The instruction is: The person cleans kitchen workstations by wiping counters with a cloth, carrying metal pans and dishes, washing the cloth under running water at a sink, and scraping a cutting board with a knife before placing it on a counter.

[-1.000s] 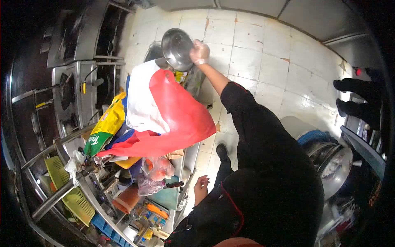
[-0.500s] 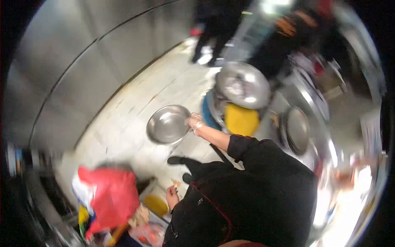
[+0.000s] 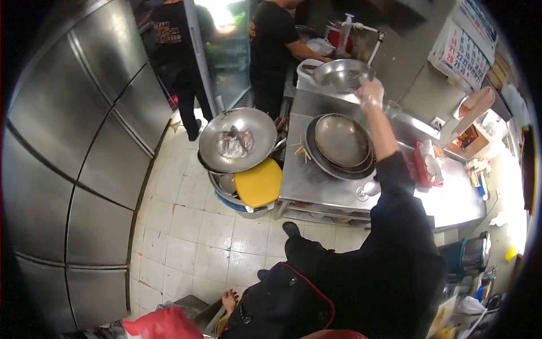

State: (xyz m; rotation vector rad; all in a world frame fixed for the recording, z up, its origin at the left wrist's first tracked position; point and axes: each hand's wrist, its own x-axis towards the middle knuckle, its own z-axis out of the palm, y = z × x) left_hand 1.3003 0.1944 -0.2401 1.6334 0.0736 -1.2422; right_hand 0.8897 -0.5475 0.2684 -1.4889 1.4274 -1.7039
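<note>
A thin clear glove covers my right hand [image 3: 370, 94], which is closed on the rim of a shiny metal bowl [image 3: 337, 79]. The bowl is at the back of the steel counter [image 3: 293, 181], beside a white container [image 3: 306, 68]. Just in front of it, stacked round pans [image 3: 341, 142] lie on the counter, with a few thin yellowish sticks [image 3: 305, 151] to their left. Low at the bottom, my left hand [image 3: 230, 300] hangs with fingers apart and nothing visible in it. It is near a partly hidden container and a red bag [image 3: 164, 325].
A wok [image 3: 236, 138] with unclear contents rests on a bin beside a yellow board-like piece [image 3: 258, 183]. Steel cabinets [image 3: 96, 169] line the left. Two people in black [image 3: 271, 51] stand at the back. A red basket [image 3: 427, 165] sits on the right counter.
My right hand has carried the metal bowl from over the floor up to the back of the counter. The view has turned right. My left hand stays low.
</note>
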